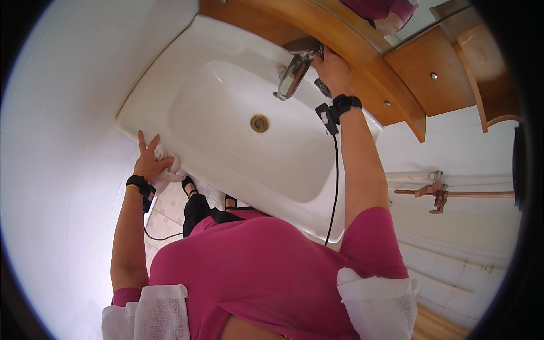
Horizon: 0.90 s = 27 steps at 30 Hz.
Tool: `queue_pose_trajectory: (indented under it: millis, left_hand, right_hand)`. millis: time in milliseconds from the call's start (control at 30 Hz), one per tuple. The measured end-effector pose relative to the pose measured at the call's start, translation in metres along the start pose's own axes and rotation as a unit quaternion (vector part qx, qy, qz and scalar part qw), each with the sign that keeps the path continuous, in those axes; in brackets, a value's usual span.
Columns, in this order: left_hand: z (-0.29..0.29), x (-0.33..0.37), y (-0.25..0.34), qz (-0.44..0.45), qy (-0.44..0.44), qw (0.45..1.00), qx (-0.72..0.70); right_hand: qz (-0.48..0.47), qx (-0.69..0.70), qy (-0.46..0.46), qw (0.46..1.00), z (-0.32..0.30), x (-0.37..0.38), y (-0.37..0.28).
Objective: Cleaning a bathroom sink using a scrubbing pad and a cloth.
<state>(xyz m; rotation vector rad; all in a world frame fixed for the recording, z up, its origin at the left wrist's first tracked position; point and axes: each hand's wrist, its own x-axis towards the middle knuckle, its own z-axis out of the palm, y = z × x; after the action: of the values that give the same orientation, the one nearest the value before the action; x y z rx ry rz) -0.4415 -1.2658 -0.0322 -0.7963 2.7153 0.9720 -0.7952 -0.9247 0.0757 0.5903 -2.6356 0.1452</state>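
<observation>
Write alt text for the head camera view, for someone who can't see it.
A person in a pink top leans over a white washbasin, left hand pressing a white cloth on its front rim, right hand at the chrome tap. Both wrists wear black bands.

A round brass drain [259, 123] sits in the middle of the basin floor. Copper pipes [453, 194] with a valve run along the white tiled wall [453, 147] at the right, below a wooden cabinet [436, 79] with small round knobs.
</observation>
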Motion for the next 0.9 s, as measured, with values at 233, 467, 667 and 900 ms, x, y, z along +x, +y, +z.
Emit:
queue_pose_trajectory:
  millis: [233, 467, 667, 900]
  left_hand:
    - [-0.001, -0.002, 0.0, -0.005, -0.005, 1.0, 0.004]
    - [0.0, 0.0, 0.0, -0.012, -0.004, 1.0, 0.01]
    - [-0.001, -0.001, 0.001, -0.016, -0.004, 1.0, 0.015]
    - [0.0, 0.0, 0.0, -0.014, 0.0, 1.0, 0.013]
  right_hand:
    - [-0.015, -0.053, 0.019, 0.998, -0.023, -0.007, -0.039]
    - [-0.013, -0.098, 0.011, 0.995, -0.021, 0.001, -0.038]
    - [0.033, -0.068, 0.007, 0.997, -0.019, 0.003, -0.038]
    - [0.032, -0.078, 0.016, 0.996, -0.019, 0.004, -0.037]
